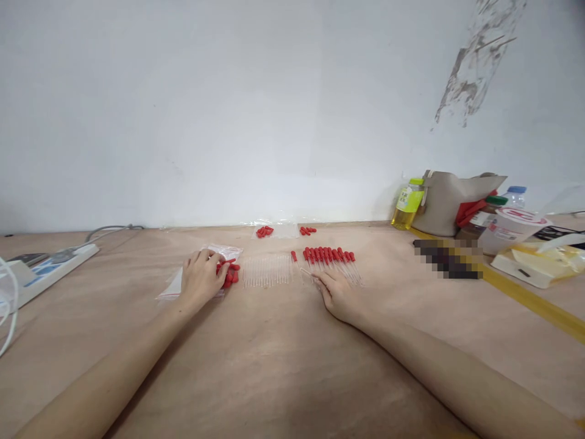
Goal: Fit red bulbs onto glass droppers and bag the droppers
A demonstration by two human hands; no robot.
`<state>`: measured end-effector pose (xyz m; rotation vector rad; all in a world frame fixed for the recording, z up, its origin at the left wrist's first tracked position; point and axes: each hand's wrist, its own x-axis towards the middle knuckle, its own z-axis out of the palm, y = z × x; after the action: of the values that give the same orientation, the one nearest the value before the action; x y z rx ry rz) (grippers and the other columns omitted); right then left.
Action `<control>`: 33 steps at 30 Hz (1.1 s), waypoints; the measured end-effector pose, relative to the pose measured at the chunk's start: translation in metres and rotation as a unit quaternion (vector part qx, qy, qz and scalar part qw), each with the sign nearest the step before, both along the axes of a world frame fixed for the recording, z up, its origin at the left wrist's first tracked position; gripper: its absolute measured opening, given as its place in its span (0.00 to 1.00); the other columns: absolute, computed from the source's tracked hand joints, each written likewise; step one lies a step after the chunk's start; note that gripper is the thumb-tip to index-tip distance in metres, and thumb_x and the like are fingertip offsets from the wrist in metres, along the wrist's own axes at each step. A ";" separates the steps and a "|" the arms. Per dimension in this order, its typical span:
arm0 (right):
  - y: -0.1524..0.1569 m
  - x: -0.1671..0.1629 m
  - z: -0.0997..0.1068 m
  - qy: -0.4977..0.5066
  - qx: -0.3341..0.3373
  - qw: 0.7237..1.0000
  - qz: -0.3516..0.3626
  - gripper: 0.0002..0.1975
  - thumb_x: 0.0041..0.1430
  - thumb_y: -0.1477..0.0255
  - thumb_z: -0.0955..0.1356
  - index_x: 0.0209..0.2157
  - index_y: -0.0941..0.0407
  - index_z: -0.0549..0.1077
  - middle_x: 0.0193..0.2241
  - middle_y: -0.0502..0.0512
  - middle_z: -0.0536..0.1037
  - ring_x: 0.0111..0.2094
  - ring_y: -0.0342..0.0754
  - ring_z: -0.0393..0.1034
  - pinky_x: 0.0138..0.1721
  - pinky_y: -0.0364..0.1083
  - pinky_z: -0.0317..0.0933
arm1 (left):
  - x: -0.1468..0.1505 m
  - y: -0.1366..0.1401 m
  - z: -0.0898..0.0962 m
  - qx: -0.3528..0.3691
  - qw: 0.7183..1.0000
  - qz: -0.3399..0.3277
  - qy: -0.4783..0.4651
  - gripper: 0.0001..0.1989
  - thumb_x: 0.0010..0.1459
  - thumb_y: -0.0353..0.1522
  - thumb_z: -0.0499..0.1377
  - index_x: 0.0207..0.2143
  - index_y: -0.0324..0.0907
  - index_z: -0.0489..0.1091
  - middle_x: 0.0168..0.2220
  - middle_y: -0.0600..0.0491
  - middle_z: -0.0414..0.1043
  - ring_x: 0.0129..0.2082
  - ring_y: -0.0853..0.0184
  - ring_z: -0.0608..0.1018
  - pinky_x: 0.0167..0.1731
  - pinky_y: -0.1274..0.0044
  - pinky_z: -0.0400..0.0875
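Left of the row of clear tubes (267,272), the left hand (201,274) rests on red caps (231,277); gripping one or not, I can't tell. Right of the row, the right hand (336,294) pinches a single tube (306,272). Farther right, a bottle (402,219) has a label (404,199) I can't read.

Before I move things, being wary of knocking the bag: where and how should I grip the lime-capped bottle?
Likely around the labelled body of the lime-capped bottle, from the front left: it stands on its base, the grey bag close on its right, the wall behind.
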<state>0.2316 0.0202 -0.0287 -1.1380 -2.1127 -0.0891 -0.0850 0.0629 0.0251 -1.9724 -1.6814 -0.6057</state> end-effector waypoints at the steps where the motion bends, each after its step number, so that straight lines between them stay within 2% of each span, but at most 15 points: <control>1: 0.000 0.000 -0.001 0.002 -0.001 1.000 0.003 0.13 0.59 0.76 0.56 0.43 0.57 0.64 0.35 0.57 0.71 0.36 0.47 0.64 0.37 0.46 0.57 | 0.003 -0.002 0.001 0.017 1.000 -0.022 -0.012 0.11 0.54 0.36 0.50 0.31 0.42 0.70 0.35 0.48 0.66 0.40 0.57 0.66 0.39 0.69 0.58; 4: -0.002 0.000 -0.001 0.000 -0.004 1.000 0.001 0.12 0.59 0.76 0.56 0.41 0.55 0.66 0.35 0.56 0.70 0.35 0.47 0.64 0.37 0.46 0.57 | 0.020 -0.013 0.001 0.017 0.986 -0.148 -0.080 0.09 0.55 0.35 0.50 0.33 0.41 0.67 0.34 0.50 0.67 0.38 0.61 0.68 0.39 0.72 0.60; 6: -0.004 0.001 0.000 -0.013 -0.008 1.000 -0.009 0.11 0.59 0.76 0.57 0.39 0.55 0.66 0.35 0.55 0.70 0.36 0.46 0.64 0.37 0.46 0.56 | 0.037 -0.025 -0.004 -0.047 0.960 -0.238 -0.141 0.09 0.56 0.35 0.50 0.34 0.41 0.66 0.32 0.52 0.68 0.35 0.65 0.69 0.34 0.75 0.63; 9: -0.008 0.001 0.003 -0.037 -0.015 0.999 -0.007 0.09 0.59 0.74 0.57 0.36 0.55 0.67 0.34 0.54 0.71 0.35 0.45 0.64 0.38 0.45 0.54 | 0.060 -0.044 -0.014 -0.140 0.928 -0.293 -0.181 0.07 0.54 0.34 0.52 0.33 0.41 0.65 0.31 0.54 0.69 0.29 0.68 0.70 0.27 0.78 0.63; 13: -0.012 -0.001 0.007 -0.059 -0.015 0.998 0.007 0.09 0.59 0.72 0.58 0.34 0.56 0.67 0.32 0.53 0.71 0.32 0.44 0.64 0.38 0.45 0.52 | 0.073 -0.056 -0.024 -0.194 0.913 -0.306 -0.188 0.06 0.52 0.33 0.54 0.33 0.41 0.66 0.26 0.56 0.68 0.23 0.71 0.68 0.23 0.80 0.62; 16: -0.014 -0.004 0.008 -0.062 -0.015 0.998 0.017 0.09 0.59 0.72 0.58 0.33 0.56 0.68 0.31 0.53 0.72 0.32 0.43 0.64 0.38 0.45 0.52 | 0.077 -0.055 -0.026 -0.196 0.913 -0.300 -0.194 0.14 0.49 0.37 0.58 0.39 0.42 0.67 0.31 0.54 0.68 0.26 0.70 0.69 0.26 0.78 0.64; 21: -0.018 -0.009 0.009 -0.045 -0.027 0.997 0.048 0.09 0.59 0.73 0.58 0.33 0.57 0.67 0.31 0.53 0.72 0.34 0.44 0.64 0.39 0.46 0.53 | 0.083 -0.050 -0.029 -0.193 0.907 -0.323 -0.191 0.10 0.56 0.35 0.53 0.31 0.43 0.72 0.33 0.52 0.68 0.32 0.67 0.70 0.34 0.76 0.64; 25: -0.024 -0.014 0.011 -0.028 -0.029 0.997 0.063 0.09 0.59 0.72 0.58 0.33 0.56 0.67 0.31 0.53 0.71 0.33 0.44 0.64 0.38 0.45 0.53 | 0.086 -0.054 -0.029 -0.186 0.892 -0.338 -0.236 0.09 0.57 0.34 0.51 0.34 0.42 0.70 0.32 0.53 0.69 0.31 0.68 0.71 0.32 0.76 0.64; 33: -0.028 -0.019 0.013 -0.019 -0.024 0.997 0.069 0.09 0.59 0.73 0.57 0.33 0.57 0.67 0.30 0.52 0.72 0.32 0.42 0.65 0.38 0.44 0.52 | 0.088 -0.059 -0.031 -0.225 0.863 -0.346 -0.292 0.08 0.58 0.34 0.50 0.35 0.41 0.67 0.30 0.55 0.71 0.31 0.69 0.72 0.31 0.79 0.65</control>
<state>0.2129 -0.0083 -0.0156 -1.0220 -2.2325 0.0045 0.0030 0.0038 -0.0064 -3.0045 -1.4587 -1.2598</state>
